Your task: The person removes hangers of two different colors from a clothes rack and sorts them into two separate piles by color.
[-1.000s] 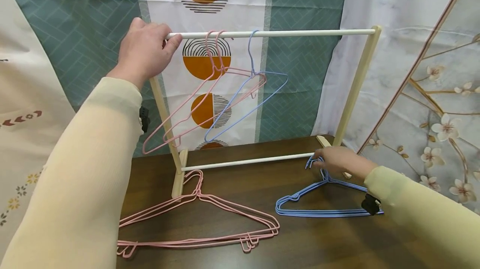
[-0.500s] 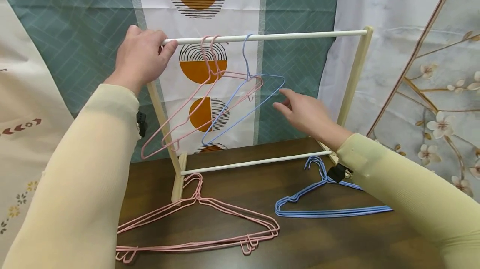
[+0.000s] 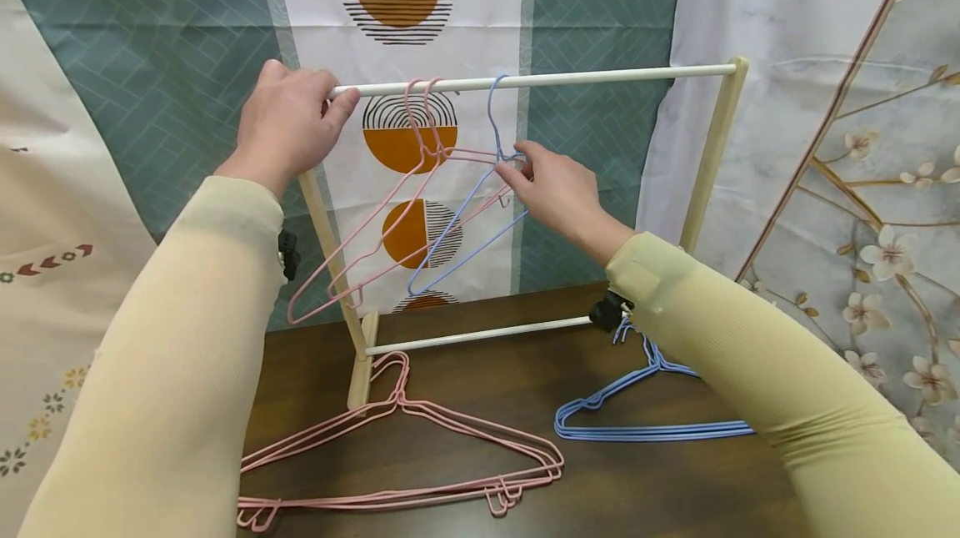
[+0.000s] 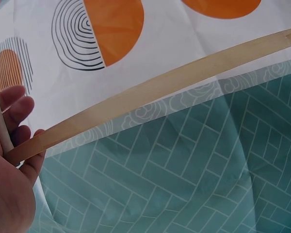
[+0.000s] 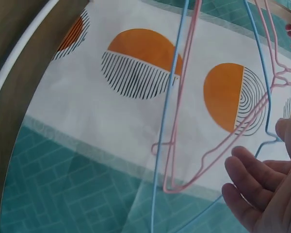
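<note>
My left hand [image 3: 288, 117] grips the top left corner of a clothes rack, where the white rail [image 3: 615, 77] meets the wooden post [image 4: 136, 97]. Two pink wire hangers [image 3: 440, 152] hang from this rail near the left end, and a blue wire hanger [image 3: 491, 108] hangs to their right. My right hand [image 3: 558, 188] is at the neck of the blue hanger, thumb and forefinger apart on either side of it. In the right wrist view its other fingers [image 5: 252, 170] are loosely bent and hold nothing.
Several pink hangers [image 3: 400, 394] lie stacked on the brown table [image 3: 615, 488] in front of the rack. Several blue hangers [image 3: 652, 434] lie to the right, partly under my right forearm. A white lower rail [image 3: 480, 334] runs between the posts. Patterned cloths [image 3: 600, 12] hang behind.
My right hand has risen from the blue hangers on the table and moved left to the neck of the hanging blue hanger. The left hand keeps its grip on the rack.
</note>
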A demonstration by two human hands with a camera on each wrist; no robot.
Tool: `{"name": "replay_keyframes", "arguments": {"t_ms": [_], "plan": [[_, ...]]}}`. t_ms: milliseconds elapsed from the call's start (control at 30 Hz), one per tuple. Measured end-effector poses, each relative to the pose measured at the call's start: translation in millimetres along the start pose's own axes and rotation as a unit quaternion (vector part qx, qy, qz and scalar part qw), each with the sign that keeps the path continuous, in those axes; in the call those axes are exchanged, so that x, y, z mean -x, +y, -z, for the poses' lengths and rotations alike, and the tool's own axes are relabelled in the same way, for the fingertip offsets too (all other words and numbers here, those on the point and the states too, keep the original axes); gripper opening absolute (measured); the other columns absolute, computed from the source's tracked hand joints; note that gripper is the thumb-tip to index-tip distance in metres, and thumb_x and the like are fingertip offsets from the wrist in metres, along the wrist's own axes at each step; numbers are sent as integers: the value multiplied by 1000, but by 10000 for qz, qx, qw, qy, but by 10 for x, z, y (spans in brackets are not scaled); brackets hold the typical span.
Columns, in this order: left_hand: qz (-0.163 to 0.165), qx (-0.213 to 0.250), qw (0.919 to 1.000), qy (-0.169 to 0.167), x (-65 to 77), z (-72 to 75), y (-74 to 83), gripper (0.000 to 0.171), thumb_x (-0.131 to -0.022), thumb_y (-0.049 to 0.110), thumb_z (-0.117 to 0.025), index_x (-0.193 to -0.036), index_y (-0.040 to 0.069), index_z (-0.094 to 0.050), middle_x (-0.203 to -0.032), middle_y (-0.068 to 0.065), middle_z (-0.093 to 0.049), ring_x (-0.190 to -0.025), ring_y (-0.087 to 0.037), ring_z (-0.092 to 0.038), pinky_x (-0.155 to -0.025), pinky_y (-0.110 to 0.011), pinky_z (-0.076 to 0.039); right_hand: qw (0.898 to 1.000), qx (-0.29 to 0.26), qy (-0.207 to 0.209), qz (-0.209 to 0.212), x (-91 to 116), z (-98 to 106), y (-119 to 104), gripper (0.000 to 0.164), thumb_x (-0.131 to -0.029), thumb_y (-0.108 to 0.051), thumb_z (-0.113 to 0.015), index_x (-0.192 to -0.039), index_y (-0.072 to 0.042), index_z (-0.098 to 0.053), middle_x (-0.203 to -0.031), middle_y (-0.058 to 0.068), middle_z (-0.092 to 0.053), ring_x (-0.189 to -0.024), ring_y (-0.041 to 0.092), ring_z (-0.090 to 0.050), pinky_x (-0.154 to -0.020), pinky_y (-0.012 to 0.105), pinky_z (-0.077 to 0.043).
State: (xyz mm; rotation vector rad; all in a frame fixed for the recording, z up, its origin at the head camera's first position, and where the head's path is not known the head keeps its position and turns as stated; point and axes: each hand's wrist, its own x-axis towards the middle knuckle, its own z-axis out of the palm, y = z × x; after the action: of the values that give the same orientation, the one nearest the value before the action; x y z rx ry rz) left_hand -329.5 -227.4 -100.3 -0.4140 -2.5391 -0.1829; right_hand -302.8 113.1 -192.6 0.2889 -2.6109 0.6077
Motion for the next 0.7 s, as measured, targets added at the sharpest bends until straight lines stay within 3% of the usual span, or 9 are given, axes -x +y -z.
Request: {"name": "replay_keyframes", "arguments": {"t_ms": [233, 533, 700], "plan": [[-20, -1, 10000, 59, -3, -2, -5, 55, -119, 51, -35, -110, 4, -61, -104, -18, -61, -117, -43, -40, -83, -52, -37, 9999, 3, 4, -109, -125, -57, -187, 64, -114, -59, -52, -161, -16, -54, -126, 3, -77, -104, 24, -72, -88, 50, -54], [-18, 31, 10000, 76, 15, 3, -9, 55, -119, 51, -35, -109, 4, -62, -105, -18, -62, -117, -42, -40, -84, -52, -37, 9992, 261, 138, -270, -196, -123, -285, 47, -114, -57, -51, -123, -16, -72, -102, 1, -73, -88, 24, -66, -82, 49, -52], [-23, 46, 9999, 99, 12, 8, -6, 55, -119, 51, -35, -111, 4, -62, -106, -18, -62, -118, -42, -40, -87, -53, -37, 9991, 182, 274, -272, -200, -146, -269, 46, -115, -54, -52, -117, -14, -75, -96, 2, -73, -86, 25, -66, -80, 48, -52]]}}
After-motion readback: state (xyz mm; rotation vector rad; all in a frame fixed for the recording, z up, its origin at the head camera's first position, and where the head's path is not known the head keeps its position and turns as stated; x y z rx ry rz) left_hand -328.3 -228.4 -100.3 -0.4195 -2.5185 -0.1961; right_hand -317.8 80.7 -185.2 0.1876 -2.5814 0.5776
